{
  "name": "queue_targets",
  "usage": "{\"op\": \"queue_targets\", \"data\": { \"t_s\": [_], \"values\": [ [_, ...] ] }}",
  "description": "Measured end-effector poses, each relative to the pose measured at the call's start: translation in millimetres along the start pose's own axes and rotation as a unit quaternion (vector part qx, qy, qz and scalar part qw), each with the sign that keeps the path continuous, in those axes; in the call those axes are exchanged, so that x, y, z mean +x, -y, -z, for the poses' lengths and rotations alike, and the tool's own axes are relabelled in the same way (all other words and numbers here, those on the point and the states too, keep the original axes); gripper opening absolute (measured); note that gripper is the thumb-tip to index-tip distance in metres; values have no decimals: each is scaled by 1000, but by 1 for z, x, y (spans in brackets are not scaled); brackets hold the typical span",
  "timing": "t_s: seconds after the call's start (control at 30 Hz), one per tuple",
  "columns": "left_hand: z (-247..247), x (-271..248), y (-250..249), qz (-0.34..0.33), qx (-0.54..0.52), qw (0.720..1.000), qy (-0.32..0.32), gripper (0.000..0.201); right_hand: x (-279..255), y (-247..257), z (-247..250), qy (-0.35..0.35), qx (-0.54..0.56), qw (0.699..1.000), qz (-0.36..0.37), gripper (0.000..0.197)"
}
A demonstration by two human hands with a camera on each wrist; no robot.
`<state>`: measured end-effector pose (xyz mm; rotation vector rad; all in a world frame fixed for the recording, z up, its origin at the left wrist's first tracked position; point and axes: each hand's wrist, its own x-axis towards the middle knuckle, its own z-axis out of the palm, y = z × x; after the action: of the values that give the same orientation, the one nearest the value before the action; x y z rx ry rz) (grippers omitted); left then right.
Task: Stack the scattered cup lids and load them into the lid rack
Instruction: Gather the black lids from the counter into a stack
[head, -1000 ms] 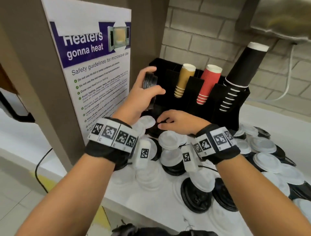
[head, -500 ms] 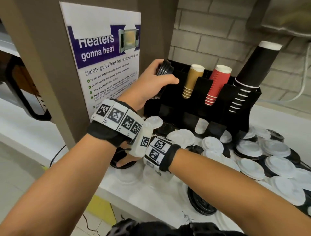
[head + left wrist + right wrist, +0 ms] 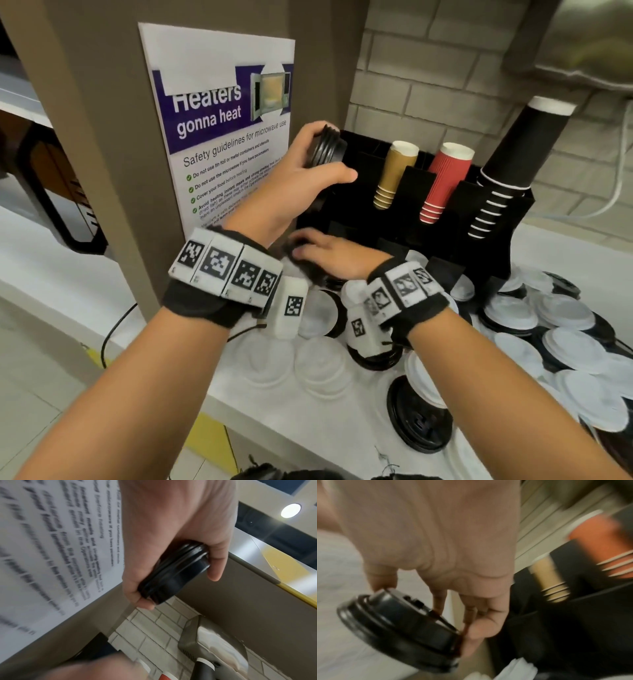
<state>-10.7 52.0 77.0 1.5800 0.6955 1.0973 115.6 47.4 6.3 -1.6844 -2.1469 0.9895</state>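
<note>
My left hand [image 3: 308,164] grips a small stack of black lids [image 3: 325,149] on edge, up by the top left corner of the black rack [image 3: 500,219]. In the left wrist view the stack of black lids [image 3: 173,573] sits between thumb and fingers. Lower down, my right hand [image 3: 325,253] holds a single black lid [image 3: 399,623] by its rim, close to the rack's front left foot; the head view shows that lid only as a dark blur. Many white lids [image 3: 561,311] and black lids [image 3: 419,416] lie scattered on the white counter [image 3: 342,431].
The rack holds sleeves of tan cups [image 3: 394,174], red cups [image 3: 442,181] and black cups [image 3: 513,164]. A brown pillar with a microwave poster [image 3: 226,120] stands tight against the rack's left side. A brick wall is behind. The counter's front edge runs near my forearms.
My right hand has come back from under my left forearm towards the rack's foot, now with a black lid in it. My left hand keeps the stack up by the rack's top left corner.
</note>
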Motion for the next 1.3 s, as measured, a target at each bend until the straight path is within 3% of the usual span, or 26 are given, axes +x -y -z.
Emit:
{"op": "queue_targets", "data": {
  "t_s": [0.07,0.17,0.23,0.43,0.7,0.8,0.97,1.07,1.17,1.23,1.3],
  "values": [
    [-3,-8,10,-1,-18,1000,-6,41,-21,-8,13,-91,130,987,-14,29],
    [-11,-21,34,35,-61,997,-12,47,-50,-19,16,-189,320,927,39,27],
    [-19,-29,46,72,-100,992,-8,53,-65,-22,9,-221,370,899,79,34],
    [-36,-39,61,94,-126,986,51,57,-87,-27,-5,-270,350,890,115,54],
    [-47,-43,66,80,-137,986,44,67,-90,-29,-9,-283,322,892,145,56],
    [-48,-43,69,82,-144,985,41,63,-88,-30,-10,-279,321,893,148,55],
    [-42,-42,74,101,-170,980,34,34,-79,-27,-10,-249,310,901,172,54],
    [-33,-35,74,86,-173,981,-27,27,-66,-26,1,-212,261,932,135,42],
    [-21,-28,71,71,-155,980,-98,32,-49,-34,19,-221,76,972,28,38],
    [-16,-27,69,66,-164,977,-116,35,-33,-36,17,-105,-122,987,8,47],
    [-13,-28,67,68,-168,977,-114,39,-16,-32,2,44,-268,962,-2,62]
  ]
}}
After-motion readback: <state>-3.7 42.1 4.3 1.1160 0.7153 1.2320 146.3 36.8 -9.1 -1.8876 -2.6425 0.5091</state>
